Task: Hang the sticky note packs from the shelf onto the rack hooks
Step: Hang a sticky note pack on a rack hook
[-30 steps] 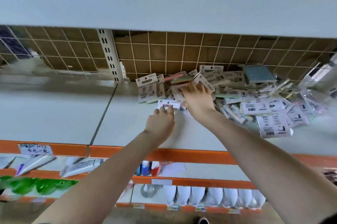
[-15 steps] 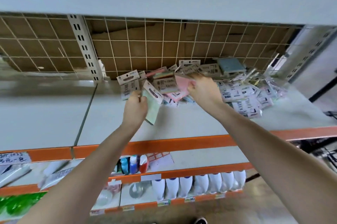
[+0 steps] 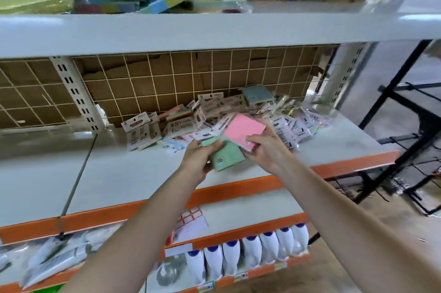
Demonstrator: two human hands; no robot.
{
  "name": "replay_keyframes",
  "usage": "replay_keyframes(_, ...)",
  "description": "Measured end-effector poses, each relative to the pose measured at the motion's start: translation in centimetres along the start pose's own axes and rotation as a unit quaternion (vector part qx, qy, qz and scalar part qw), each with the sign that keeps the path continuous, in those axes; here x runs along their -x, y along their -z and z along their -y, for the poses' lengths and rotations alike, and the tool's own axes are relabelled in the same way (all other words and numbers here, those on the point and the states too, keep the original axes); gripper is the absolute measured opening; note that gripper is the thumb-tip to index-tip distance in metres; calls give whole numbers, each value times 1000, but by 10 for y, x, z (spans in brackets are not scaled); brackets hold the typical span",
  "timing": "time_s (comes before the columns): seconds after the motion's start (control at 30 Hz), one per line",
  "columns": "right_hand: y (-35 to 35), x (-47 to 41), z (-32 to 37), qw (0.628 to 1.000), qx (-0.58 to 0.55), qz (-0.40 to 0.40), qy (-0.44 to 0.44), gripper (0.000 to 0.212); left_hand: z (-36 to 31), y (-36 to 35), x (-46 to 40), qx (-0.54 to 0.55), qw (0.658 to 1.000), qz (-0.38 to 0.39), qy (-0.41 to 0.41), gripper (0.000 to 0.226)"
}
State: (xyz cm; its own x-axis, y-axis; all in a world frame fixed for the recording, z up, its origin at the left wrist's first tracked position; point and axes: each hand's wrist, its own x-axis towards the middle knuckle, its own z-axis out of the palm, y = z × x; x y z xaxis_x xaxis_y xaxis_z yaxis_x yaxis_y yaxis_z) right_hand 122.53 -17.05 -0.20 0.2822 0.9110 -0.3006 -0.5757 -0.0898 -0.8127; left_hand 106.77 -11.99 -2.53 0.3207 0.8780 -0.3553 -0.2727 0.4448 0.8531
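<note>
The left hand (image 3: 199,158) grips a green pack (image 3: 226,158), fingers curled round it. The right hand (image 3: 267,149) pinches a pink pack (image 3: 243,130) overlapping it, above the shelf (image 3: 119,173), just before the pile of packs (image 3: 210,114).

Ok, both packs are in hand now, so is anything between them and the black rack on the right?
Nothing visible blocks it. The left hand holds the green pack, the right hand the pink pack, above the shelf. Open space lies toward the black rack at right.
</note>
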Motion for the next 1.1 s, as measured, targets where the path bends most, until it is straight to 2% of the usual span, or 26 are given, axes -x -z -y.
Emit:
replay_keyframes(0.1,31,17,7,995,84,-41,24,37,17,-36,5,-44,998,32,-15,20)
replay_keyframes(0.17,56,32,18,972,213,-79,59,14,29,-59,9,-67,997,37,-12,19)
replay_keyframes(0.27,102,50,39,904,392,-105,133,22,45,-97,19,-111,992,51,-16,20)
replay_keyframes(0.37,140,71,66,862,464,-120,168,30,62,-139,33,-189,976,103,-41,27)
replay_keyframes(0.5,192,95,94,860,439,-194,176,41,90,-201,56,-219,958,177,-42,26)
replay_keyframes(0.6,235,118,113,857,418,-240,180,28,110,-248,68,-232,944,225,-63,24)
replay_keyframes(0.73,289,158,142,851,378,-304,201,25,140,-305,81,-211,948,233,-55,16)
replay_keyframes(0.93,358,203,177,889,195,-326,254,14,172,-380,85,-207,944,254,-45,12)
replay_keyframes(1.1,406,212,205,874,168,-367,271,5,185,-448,81,-214,930,288,-75,10)
